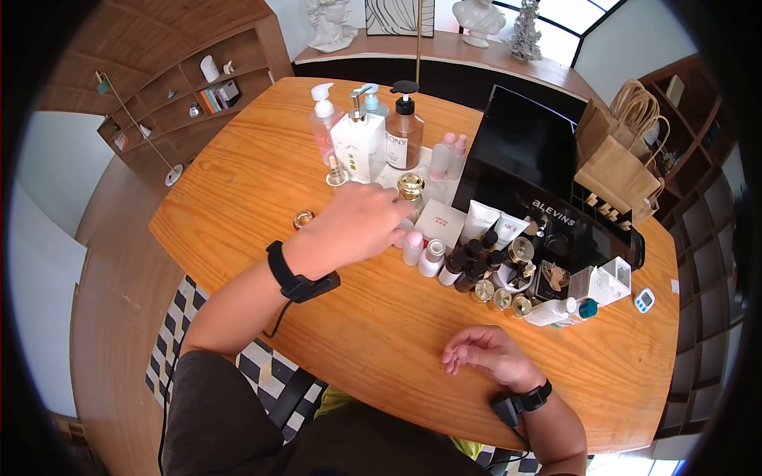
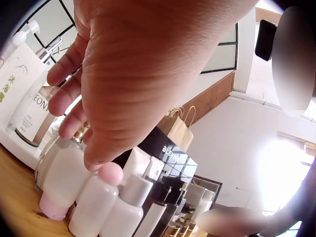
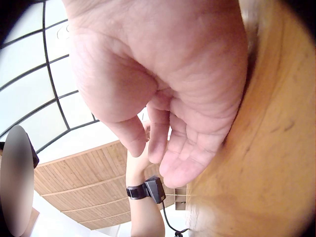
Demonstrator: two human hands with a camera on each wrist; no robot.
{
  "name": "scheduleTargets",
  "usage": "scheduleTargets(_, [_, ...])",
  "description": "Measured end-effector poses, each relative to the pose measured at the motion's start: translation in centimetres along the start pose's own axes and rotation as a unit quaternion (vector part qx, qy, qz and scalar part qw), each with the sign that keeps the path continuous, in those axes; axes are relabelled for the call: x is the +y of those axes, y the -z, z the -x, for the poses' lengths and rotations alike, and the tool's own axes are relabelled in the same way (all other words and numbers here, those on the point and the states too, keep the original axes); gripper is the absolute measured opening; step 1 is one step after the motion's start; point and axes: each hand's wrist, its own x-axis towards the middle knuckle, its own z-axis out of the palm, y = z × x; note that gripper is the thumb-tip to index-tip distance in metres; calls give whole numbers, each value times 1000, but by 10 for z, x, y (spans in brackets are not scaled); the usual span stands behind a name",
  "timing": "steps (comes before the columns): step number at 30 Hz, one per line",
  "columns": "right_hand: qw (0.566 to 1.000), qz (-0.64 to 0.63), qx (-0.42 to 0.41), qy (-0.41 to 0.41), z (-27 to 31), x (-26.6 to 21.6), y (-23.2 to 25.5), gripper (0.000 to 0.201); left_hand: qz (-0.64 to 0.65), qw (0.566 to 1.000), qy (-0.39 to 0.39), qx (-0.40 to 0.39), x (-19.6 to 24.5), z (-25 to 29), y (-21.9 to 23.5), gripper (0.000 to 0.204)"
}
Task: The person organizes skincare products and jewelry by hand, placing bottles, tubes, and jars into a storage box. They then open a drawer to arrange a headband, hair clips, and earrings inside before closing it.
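My left hand [image 1: 349,218] reaches across the bottles on the wooden table. In the left wrist view its thumb and forefinger [image 2: 96,160] pinch the upper end of a white bottle [image 2: 66,173], which stands upside down with its pink cap low. A glass jar with a gold lid [image 1: 411,186] is just beyond the fingers. Beside the hand stand a pink-capped bottle [image 1: 412,250] and a silver-capped white bottle [image 1: 432,259]. My right hand [image 1: 492,357] rests near the table's front edge, fingers loosely curled and holding nothing.
Pump bottles [image 1: 405,131] and a white box [image 1: 359,147] stand at the back. Right of the left hand are a pale square box [image 1: 440,222], white tubes [image 1: 479,220] and dark bottles. A black case [image 1: 516,143] and paper bags [image 1: 619,163] lie farther right. A gold ring-like item [image 1: 302,220] lies left.
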Motion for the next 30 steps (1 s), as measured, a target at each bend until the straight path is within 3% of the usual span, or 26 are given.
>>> scheduleTargets(5, [1000, -4, 5, -3, 0, -1, 0, 22, 26, 999, 19, -6, -8, -10, 37, 16])
scheduleTargets(10, [1000, 2, -1, 1, 0, -1, 0, 21, 35, 997, 63, -32, -32, -59, 57, 15])
scheduleTargets(15, [1000, 18, 2, -3, 0, -2, 0, 21, 55, 987, 66, -135, -61, -121, 24, 25])
scheduleTargets(20, [1000, 8, 1, 1, 0, 3, 3, 21, -39, 971, 54, -228, -76, -159, -16, 45])
scheduleTargets(24, [1000, 7, -10, 1, 0, 5, 6, 21, -44, 977, 15, -207, -86, -173, -35, 44])
scheduleTargets(30, [1000, -14, -26, 4, -1, 10, 9, 22, -58, 973, 21, -221, -84, -181, -45, 28])
